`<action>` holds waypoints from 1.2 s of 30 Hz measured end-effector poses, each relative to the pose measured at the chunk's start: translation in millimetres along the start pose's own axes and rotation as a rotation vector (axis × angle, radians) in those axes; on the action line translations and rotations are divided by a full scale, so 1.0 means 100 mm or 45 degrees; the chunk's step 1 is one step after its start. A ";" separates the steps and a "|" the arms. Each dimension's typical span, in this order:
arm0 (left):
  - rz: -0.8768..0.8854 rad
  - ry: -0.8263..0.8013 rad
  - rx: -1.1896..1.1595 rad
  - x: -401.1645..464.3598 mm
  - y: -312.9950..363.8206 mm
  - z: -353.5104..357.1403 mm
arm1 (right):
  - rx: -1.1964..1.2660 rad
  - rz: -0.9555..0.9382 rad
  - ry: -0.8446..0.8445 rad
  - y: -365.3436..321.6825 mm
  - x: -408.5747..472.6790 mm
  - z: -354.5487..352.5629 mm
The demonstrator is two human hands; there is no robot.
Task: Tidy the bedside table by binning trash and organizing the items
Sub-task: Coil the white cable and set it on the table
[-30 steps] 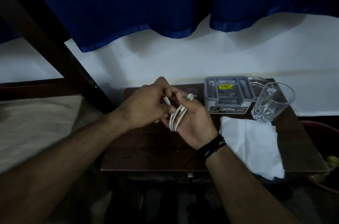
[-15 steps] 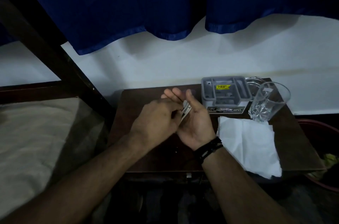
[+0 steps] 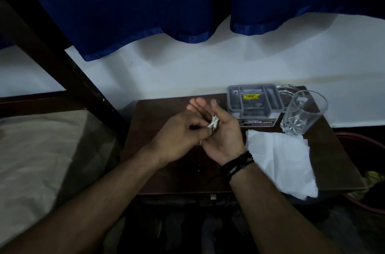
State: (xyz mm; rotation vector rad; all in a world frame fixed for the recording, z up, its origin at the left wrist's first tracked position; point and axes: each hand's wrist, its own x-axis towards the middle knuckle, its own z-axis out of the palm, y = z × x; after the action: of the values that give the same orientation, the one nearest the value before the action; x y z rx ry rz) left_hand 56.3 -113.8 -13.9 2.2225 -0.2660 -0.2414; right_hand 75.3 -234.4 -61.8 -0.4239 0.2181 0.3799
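Over the dark wooden bedside table, my right hand lies palm up with a bundled white cable resting in it. My left hand pinches the cable from the left and covers most of it. A grey plastic organizer tray stands at the table's back. A clear drinking glass stands to its right. A white tissue lies flat on the right part of the table and overhangs the front edge.
A reddish bin with some trash in it sits low at the right of the table. A bed with a pale sheet and a dark wooden frame is at the left. Blue curtains hang over the white wall behind.
The cable loops that showed across my right palm are now gathered tight and mostly hidden under my left hand. Both hands have dropped lower over the table.
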 end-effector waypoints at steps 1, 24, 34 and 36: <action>-0.051 -0.041 -0.077 0.00 0.01 -0.02 | -0.013 0.010 -0.002 0.00 0.00 -0.01; -0.092 0.140 0.307 0.12 -0.19 -0.01 | 0.158 0.053 0.000 0.04 0.03 -0.05; -0.133 0.231 0.138 -0.14 -0.42 0.19 | -0.008 -0.059 0.230 0.13 0.04 -0.04; -0.174 0.230 0.123 -0.15 -0.43 0.17 | -0.011 -0.102 0.228 0.18 0.05 -0.01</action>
State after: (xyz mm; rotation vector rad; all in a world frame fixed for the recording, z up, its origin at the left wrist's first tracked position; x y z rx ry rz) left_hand 41.7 -96.5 -56.9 2.3438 -0.0276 -0.1014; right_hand 73.0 -218.3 -70.5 -0.4738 0.3729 0.2639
